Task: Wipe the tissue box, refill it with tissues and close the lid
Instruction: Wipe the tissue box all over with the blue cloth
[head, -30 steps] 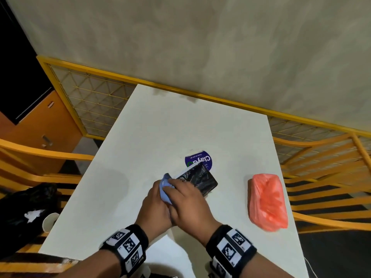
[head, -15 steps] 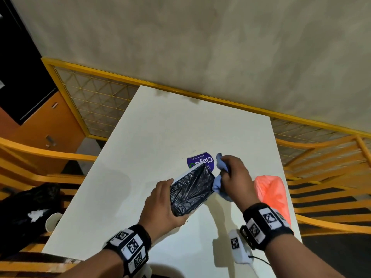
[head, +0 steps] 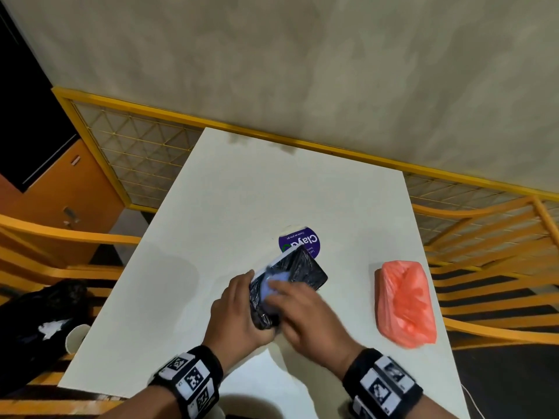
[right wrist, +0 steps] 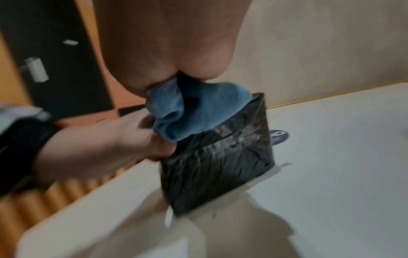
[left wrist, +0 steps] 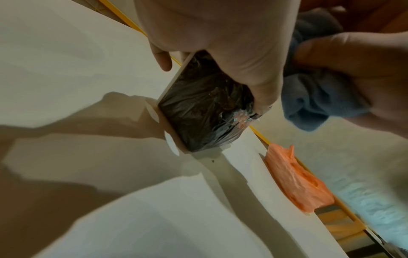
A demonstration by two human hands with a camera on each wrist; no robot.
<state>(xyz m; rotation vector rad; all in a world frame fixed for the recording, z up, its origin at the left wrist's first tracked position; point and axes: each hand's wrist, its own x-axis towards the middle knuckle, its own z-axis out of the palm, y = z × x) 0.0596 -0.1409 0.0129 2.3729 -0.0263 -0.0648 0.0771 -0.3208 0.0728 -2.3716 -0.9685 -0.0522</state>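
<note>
1. White tabletop, backed by a yellow mesh railing and a grey wall.
2. Orange plastic-wrapped pack lies flat on the tabletop, well right of the tissue box, apart from it.
3. Tissue box: black, glossy wrap, white edge. Tilted, near the tabletop's front-centre; lower end looks to rest on the tabletop in the wrist views.
4. Round purple sticker on the tabletop just behind the tissue box, partly hidden by it.
5. Left hand: fingers and thumb curled round the near end of the tissue box, gripping it.
6. Right hand: fingers closed on a bunched blue cloth, pressing it on the tissue box's top face. Motion-blurred.
7. Lid state of the tissue box: cannot tell.
</note>
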